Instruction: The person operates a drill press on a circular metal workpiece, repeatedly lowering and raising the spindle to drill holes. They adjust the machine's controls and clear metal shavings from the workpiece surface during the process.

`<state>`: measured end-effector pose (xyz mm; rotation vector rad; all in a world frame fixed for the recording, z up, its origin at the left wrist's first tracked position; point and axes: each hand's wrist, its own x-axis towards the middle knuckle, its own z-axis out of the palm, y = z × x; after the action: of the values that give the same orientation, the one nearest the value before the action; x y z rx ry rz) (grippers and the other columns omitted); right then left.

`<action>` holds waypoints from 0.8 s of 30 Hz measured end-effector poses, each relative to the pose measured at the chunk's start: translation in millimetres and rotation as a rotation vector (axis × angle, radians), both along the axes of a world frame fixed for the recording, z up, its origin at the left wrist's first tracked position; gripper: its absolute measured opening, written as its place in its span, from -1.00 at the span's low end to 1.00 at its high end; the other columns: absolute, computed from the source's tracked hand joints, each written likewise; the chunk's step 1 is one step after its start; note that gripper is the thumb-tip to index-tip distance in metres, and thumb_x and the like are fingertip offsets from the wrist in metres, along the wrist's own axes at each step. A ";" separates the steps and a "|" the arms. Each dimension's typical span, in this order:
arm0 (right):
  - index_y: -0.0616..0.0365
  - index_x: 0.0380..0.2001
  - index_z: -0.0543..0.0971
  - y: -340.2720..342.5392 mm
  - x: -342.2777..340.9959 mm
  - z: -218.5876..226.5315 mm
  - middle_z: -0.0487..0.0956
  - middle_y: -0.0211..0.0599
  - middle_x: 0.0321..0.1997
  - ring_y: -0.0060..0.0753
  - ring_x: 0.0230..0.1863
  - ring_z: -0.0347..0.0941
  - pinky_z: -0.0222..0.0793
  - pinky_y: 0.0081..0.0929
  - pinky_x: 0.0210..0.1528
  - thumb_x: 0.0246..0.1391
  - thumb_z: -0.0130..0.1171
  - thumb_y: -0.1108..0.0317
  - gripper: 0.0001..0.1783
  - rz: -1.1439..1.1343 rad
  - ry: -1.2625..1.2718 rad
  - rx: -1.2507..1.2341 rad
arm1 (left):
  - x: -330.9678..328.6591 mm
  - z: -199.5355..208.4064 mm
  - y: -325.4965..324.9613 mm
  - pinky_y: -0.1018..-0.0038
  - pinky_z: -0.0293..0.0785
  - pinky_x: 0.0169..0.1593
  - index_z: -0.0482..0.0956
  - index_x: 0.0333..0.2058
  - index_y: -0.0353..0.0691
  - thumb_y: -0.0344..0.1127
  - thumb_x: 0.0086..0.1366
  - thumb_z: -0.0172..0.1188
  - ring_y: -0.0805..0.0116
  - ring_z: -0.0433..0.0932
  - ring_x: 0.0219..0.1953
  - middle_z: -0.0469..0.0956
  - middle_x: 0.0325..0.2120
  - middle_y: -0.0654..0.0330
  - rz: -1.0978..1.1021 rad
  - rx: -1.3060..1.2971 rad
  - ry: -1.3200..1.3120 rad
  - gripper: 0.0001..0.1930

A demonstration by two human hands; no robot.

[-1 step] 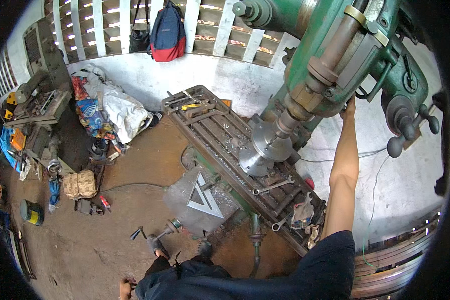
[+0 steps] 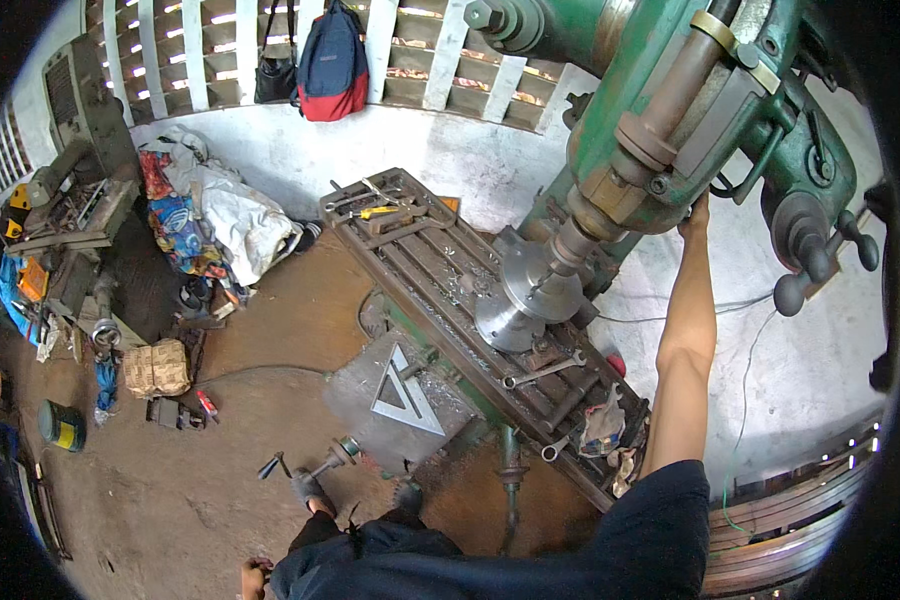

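My right arm reaches up to the green milling machine head (image 2: 625, 130). My right hand (image 2: 697, 215) is against its underside, next to a dark curved lever; the fingers are mostly hidden behind the casting. Below the spindle (image 2: 573, 247), a thin cutting tool stands at a shiny round metal disc (image 2: 542, 280). A second, lower metal disc (image 2: 508, 325) rests on the slotted machine table (image 2: 425, 275). At the lower edge, my left hand (image 2: 254, 577) hangs beside my body, partly cut off. Its fingers are curled in, and nothing shows in them.
Spanners (image 2: 545, 370) and a rag (image 2: 602, 425) lie on the table's near end. A metal set square (image 2: 407, 392) lies on a plate below. Crank handles (image 2: 338, 455) stick out near my feet. Left are a wrapped bundle (image 2: 158, 368), a bucket (image 2: 62, 425) and another machine (image 2: 90, 230).
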<state>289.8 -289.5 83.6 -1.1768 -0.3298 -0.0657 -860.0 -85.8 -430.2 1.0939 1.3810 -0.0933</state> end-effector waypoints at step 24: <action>0.27 0.36 0.15 -51.1 -169.8 -6.0 0.19 -0.03 0.42 -0.02 0.29 0.29 0.34 -0.17 0.25 0.30 0.04 -0.02 -0.24 0.045 0.013 -0.364 | 72.1 5.6 57.4 0.27 0.60 -0.29 0.53 -0.24 -0.33 -0.60 0.22 -0.11 0.16 0.60 -0.34 0.59 -0.36 0.01 0.127 0.009 -0.070 -0.77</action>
<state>120.1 -340.6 77.6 -1.5290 -0.3659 0.0438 -787.9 -28.5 -424.6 1.0052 1.3851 0.0433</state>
